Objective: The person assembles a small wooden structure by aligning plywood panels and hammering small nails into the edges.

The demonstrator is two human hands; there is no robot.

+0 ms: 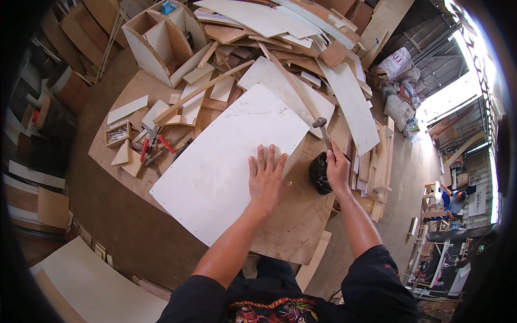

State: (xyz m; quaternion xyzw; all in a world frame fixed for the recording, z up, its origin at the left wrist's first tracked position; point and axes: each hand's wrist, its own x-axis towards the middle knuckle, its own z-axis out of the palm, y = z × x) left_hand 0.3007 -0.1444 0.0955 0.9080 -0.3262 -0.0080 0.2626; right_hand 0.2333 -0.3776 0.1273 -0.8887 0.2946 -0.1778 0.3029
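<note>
A white rectangular board (215, 167) with small dark marks along its edges lies flat on the wooden worktable (301, 231). My left hand (266, 180) rests on the board near its right edge, fingers spread and nothing held. My right hand (337, 169) is wrapped round the handle of a hammer (320, 123), whose metal head points away from me, just beyond the board's right corner. Beside and partly behind the right hand stands a black container (319, 175); its contents cannot be made out.
Red-handled pliers (165, 143) and a small wooden box of nails (118, 134) lie left of the board. Scrap wood and white panels (344, 102) pile up behind. A curved wooden cabinet (161, 43) stands far left. Another person (452, 203) sits at the far right.
</note>
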